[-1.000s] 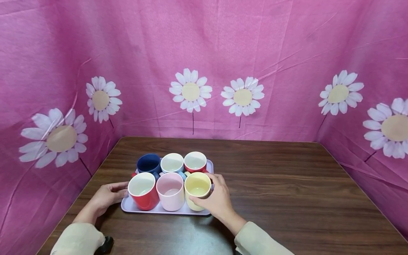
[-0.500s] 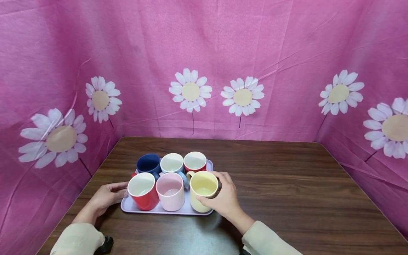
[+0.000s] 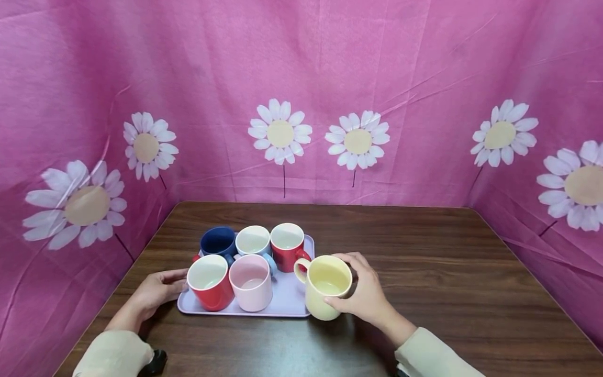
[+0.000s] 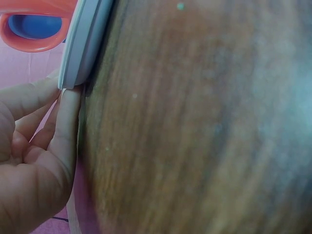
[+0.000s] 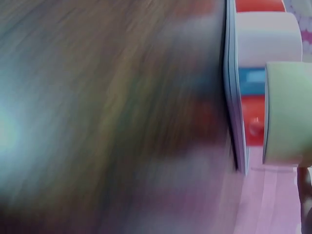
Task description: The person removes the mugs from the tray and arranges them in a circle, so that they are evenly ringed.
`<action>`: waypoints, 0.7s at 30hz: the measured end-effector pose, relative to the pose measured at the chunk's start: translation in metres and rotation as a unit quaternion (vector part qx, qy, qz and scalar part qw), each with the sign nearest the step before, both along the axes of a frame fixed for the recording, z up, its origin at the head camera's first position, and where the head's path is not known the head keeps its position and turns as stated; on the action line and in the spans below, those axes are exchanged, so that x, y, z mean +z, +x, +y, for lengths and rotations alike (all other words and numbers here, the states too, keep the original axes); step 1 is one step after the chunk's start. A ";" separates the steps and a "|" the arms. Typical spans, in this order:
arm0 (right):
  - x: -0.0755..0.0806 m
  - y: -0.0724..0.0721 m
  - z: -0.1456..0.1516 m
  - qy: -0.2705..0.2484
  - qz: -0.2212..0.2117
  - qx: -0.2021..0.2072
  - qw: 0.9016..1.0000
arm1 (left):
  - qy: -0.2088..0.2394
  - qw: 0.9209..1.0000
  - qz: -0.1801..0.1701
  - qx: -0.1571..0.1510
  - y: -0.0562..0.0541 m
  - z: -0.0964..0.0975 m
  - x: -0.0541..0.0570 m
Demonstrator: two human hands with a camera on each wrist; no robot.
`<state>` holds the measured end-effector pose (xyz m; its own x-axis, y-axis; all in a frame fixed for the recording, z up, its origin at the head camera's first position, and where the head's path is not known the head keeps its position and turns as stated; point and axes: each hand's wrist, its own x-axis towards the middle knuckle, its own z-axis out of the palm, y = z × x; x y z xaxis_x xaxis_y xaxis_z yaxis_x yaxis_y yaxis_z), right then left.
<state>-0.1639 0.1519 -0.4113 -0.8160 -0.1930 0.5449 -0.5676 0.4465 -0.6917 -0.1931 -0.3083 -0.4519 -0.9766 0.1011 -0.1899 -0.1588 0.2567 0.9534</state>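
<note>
A pale yellow mug [image 3: 320, 301] is upright in my right hand [image 3: 367, 296], which grips its right side between thumb and fingers. It hangs over the right end of the lilac tray [image 3: 287, 298], and the right wrist view shows its base raised above the tray. My left hand [image 3: 155, 293] holds the tray's left edge, fingertips right at the rim [image 4: 83, 48]. Still on the tray are a red mug [image 3: 212, 298] and a pink mug [image 3: 252, 298] in front, with a navy mug [image 3: 219, 242], a light blue mug [image 3: 254, 241] and another red mug [image 3: 285, 257] behind.
The tray stands on a dark brown wooden table [image 3: 414, 262], left of its middle. A pink curtain [image 3: 320, 68] printed with white daisies hangs around the back and sides. A small black object [image 3: 155, 362] shows beside the left sleeve.
My right hand has moved right and lifted the yellow mug from the tray's front right corner, uncovering the back red mug. The left hand has stayed at the tray's edge.
</note>
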 end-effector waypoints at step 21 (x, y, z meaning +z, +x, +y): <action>-0.009 -0.013 0.058 0.042 0.004 -0.108 0.993 | -0.013 1.000 -0.010 -0.001 -0.003 -0.006 0.005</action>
